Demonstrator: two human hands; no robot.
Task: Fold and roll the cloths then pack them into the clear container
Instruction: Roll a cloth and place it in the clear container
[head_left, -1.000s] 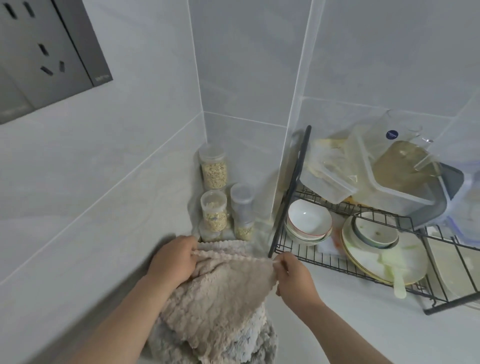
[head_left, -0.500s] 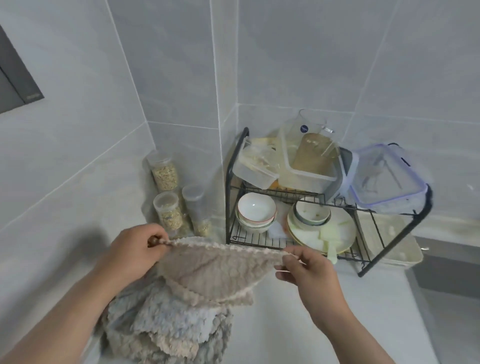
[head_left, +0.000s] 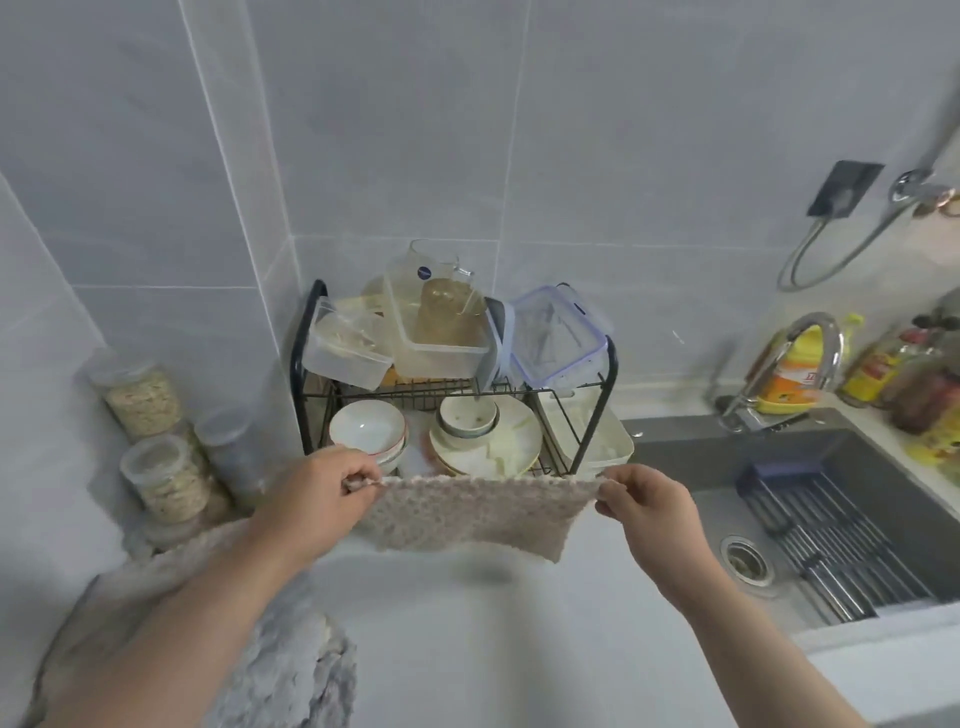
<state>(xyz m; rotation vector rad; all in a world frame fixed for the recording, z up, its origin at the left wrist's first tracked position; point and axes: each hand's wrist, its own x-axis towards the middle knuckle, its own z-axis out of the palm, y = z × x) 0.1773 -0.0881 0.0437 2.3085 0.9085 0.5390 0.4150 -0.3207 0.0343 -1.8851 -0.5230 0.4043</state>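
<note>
A beige fluffy cloth (head_left: 475, 517) hangs stretched flat above the white counter (head_left: 493, 634). My left hand (head_left: 317, 499) pinches its upper left corner and my right hand (head_left: 647, 501) pinches its upper right corner. Under my left forearm, a pile of grey and beige cloths (head_left: 280, 670) lies at the counter's lower left. Several clear plastic containers (head_left: 441, 322) are stacked on the top shelf of the black dish rack (head_left: 608, 364) behind the cloth.
Bowls and plates (head_left: 483, 436) fill the rack's lower shelf. Jars of grain (head_left: 156, 452) stand in the left corner. To the right are a grey sink (head_left: 779, 499), its tap (head_left: 815, 343) and several bottles (head_left: 893, 374).
Both hands lifted the beige cloth off the pile and carried it right, pulling it wide and flat in front of the dish rack. The view swung right, so the sink came into sight.
</note>
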